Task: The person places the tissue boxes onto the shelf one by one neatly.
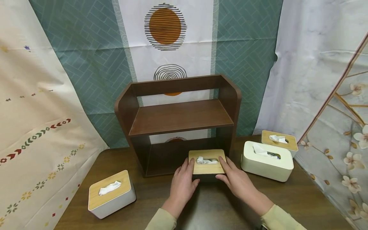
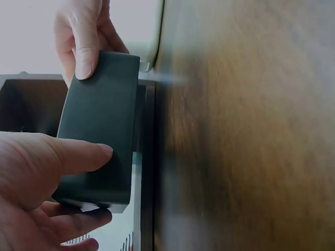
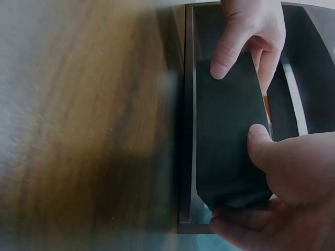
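Between my two hands is a tissue box [image 1: 207, 169] with a light wooden lid, a dark body and white tissue poking from its slot. It sits at the right end of the lower shelf opening. My left hand [image 1: 183, 188] grips its left end, thumb on the dark front face [image 2: 99, 125]. On the other end my right hand [image 1: 240, 179] holds it the same way, its thumb [image 3: 257, 138] pressed to the front. The fingers behind the box are partly hidden. The dark brown two-tier shelf [image 1: 181, 116] stands around and behind the box.
A white tissue box with a wooden lid [image 1: 112, 195] stands on the table at left. To the right of the shelf are a cream tissue box [image 1: 267, 163] and, behind it, another wooden-lidded one [image 1: 280, 140]. Patterned cloths [image 1: 86, 64] hang around the brown table [image 1: 143, 204].
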Demonstrator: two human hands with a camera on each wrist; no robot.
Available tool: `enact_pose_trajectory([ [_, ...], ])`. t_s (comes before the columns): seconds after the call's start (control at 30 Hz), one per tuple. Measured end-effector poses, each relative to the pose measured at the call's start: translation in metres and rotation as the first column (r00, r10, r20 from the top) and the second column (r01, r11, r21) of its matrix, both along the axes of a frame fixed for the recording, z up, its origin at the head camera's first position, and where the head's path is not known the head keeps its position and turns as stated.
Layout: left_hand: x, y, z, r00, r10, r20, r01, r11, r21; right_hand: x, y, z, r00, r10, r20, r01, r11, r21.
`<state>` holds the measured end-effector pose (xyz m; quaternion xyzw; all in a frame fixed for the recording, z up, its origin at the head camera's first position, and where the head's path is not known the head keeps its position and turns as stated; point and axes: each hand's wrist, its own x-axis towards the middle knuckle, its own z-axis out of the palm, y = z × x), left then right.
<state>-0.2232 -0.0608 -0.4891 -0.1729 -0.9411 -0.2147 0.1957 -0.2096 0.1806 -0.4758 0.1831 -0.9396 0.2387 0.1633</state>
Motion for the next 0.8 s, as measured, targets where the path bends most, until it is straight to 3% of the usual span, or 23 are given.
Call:
enact_pose_trajectory([
  [0.8,-0.034,-0.004,-0.006,1.0,0.005,0.026,-0.007,0.998,0.066,-0.039,-0.006,-0.003,0.997,0.021,0.073,-0.019,0.999,-0.033],
])
